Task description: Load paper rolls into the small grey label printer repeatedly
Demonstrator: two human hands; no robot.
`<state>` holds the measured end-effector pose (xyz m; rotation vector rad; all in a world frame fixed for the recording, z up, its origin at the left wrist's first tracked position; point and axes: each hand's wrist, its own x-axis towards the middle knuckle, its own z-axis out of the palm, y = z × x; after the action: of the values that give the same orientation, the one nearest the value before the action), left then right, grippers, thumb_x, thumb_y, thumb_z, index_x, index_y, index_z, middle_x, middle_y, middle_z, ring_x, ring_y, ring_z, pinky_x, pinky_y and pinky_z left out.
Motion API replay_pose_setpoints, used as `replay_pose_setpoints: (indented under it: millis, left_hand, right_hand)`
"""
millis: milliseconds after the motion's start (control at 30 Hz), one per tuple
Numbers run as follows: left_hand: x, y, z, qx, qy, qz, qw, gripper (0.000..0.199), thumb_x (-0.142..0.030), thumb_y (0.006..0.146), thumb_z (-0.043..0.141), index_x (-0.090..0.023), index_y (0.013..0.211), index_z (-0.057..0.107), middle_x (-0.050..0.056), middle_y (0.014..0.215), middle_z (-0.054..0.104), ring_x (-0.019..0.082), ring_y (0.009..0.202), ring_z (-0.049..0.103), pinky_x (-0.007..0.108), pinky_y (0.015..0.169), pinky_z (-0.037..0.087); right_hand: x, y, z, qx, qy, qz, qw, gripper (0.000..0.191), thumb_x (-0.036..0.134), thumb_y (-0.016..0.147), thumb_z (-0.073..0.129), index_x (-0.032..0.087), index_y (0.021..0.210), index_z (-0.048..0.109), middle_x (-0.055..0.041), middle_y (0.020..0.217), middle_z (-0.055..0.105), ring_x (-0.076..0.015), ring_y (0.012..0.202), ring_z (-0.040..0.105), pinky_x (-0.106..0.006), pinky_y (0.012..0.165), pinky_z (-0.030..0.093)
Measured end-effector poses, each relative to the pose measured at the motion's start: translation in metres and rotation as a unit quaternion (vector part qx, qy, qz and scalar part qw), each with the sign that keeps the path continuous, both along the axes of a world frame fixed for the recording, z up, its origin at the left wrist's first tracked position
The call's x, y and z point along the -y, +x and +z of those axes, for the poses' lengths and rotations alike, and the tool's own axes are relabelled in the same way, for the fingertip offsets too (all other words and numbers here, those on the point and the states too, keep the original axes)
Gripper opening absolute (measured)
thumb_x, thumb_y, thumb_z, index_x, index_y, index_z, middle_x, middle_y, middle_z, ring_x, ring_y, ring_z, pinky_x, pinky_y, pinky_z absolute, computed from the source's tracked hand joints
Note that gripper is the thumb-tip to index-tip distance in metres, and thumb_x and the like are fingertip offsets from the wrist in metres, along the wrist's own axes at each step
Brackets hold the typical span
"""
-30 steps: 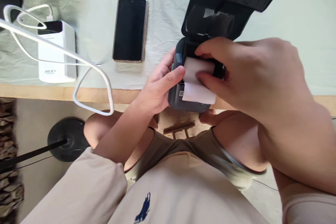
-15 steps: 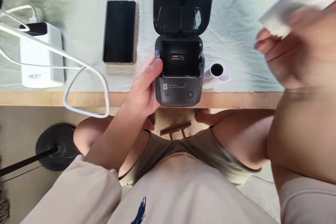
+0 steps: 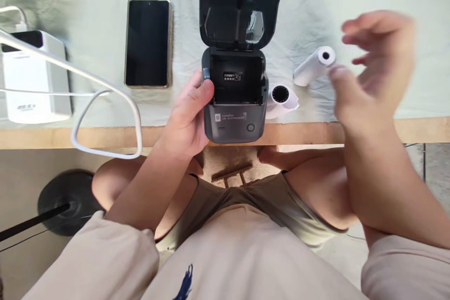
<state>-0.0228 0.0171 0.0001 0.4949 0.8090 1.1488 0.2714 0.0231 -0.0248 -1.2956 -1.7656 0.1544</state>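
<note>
Printer (image 3: 235, 124) in left hand (image 3: 186, 119); right hand (image 3: 374, 72) half-spread.

1. Slants left forearm (image 3: 151, 183) forward and inward, bent at the elbow.
2. Grips firmly with left hand (image 3: 184, 119), laying left thumb (image 3: 203, 93) on top, with left fingers mostly hidden.
3. Angles right forearm (image 3: 397, 187) forward and slightly inward.
4. Holds right hand (image 3: 379, 70) raised, unclosed and blurred, well apart from the left, with right fingers (image 3: 372, 21) curved inward.
5. Spreads right thumb (image 3: 342, 85) away from them.
</note>
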Motion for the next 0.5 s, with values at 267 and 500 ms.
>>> replay_pose_setpoints:
  millis: [267, 500]
  left_hand:
    - [-0.002, 0.001, -0.003, 0.015, 0.019, -0.016, 1.0, 0.028, -0.024, 0.114, 0.061, -0.009, 0.132, 0.076, 0.018, 0.139, 0.085, 0.038, 0.176, 0.045, 0.062, 0.143, 0.046]
    - [-0.002, -0.001, 0.0, 0.016, -0.009, -0.005, 1.0, 0.033, -0.015, 0.118, 0.045, -0.013, 0.134, 0.074, 0.008, 0.12, 0.085, 0.03, 0.168, 0.059, 0.057, 0.139, 0.052]
  right_hand:
    - [0.029, -0.066, 0.009, 0.142, -0.036, 0.042, 0.988, 0.026, 0.038, 0.106, 0.065, 0.029, 0.13, 0.069, -0.0111, 0.116, 0.067, -0.0286, 0.103, 0.072, -0.046, 0.081, 0.066]
    - [0.012, -0.063, -0.004, 0.071, -0.022, 0.056, 0.996, 0.044, 0.025, 0.097, 0.072, 0.035, 0.139, 0.068, -0.0053, 0.113, 0.076, -0.0257, 0.097, 0.076, -0.041, 0.078, 0.065]
